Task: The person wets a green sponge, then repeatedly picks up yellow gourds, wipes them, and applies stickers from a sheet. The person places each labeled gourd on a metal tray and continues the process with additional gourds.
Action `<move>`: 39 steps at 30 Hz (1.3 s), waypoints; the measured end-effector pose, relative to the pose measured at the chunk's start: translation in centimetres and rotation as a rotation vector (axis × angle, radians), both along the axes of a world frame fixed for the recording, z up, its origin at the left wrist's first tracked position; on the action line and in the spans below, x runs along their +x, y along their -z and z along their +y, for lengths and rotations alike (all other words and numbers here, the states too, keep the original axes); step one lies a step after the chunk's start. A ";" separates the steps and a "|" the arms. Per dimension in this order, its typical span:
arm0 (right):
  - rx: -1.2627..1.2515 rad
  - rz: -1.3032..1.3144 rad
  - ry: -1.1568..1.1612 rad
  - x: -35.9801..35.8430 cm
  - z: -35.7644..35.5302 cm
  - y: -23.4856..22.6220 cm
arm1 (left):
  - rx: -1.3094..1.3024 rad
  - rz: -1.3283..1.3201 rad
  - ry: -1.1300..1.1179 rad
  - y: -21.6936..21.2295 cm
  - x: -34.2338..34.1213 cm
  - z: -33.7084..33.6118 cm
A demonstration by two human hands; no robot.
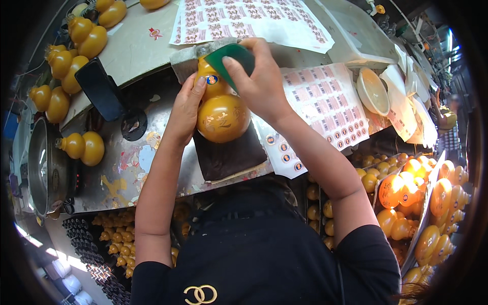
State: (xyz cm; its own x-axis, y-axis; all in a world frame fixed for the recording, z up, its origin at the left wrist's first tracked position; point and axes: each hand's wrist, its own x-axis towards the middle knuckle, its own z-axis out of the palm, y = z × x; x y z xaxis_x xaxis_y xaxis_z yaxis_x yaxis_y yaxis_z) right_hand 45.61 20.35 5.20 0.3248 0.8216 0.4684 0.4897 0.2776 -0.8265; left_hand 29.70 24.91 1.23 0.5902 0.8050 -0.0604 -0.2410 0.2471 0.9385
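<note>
At the far left a steel pot (pixel 43 168) is cut off by the dark fisheye rim. The left hand (pixel 185 109) lies flat along the left side of a golden gourd (pixel 221 109), fingers straight, steadying it on a dark pad (pixel 229 155) on the desk (pixel 132 168). The right hand (pixel 262 81) comes over the top, gripping a green scraper (pixel 235 58) that hides the gourd's neck. Right of them lie sticker sheets (pixel 330 107); their print is too small to make out.
</note>
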 end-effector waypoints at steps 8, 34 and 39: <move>0.025 -0.123 0.018 -0.1 0.2 0.9 | -0.022 -0.010 0.007 0.3 -0.1 0.3; -0.240 -0.515 -0.476 3.8 5.4 -2.9 | -0.109 -0.016 -0.079 0.0 0.1 -0.3; -0.270 -0.647 -0.520 3.6 6.6 -3.9 | -0.104 -0.050 -0.058 0.1 0.1 -0.1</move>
State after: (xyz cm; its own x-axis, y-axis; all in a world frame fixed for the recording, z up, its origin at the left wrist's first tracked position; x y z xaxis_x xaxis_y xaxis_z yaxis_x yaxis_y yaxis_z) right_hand 49.23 26.99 9.10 -0.3848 0.9013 0.1989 0.7513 0.4311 -0.4997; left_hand 29.77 24.78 1.18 0.5469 0.8289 -0.1175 -0.3035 0.3271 0.8949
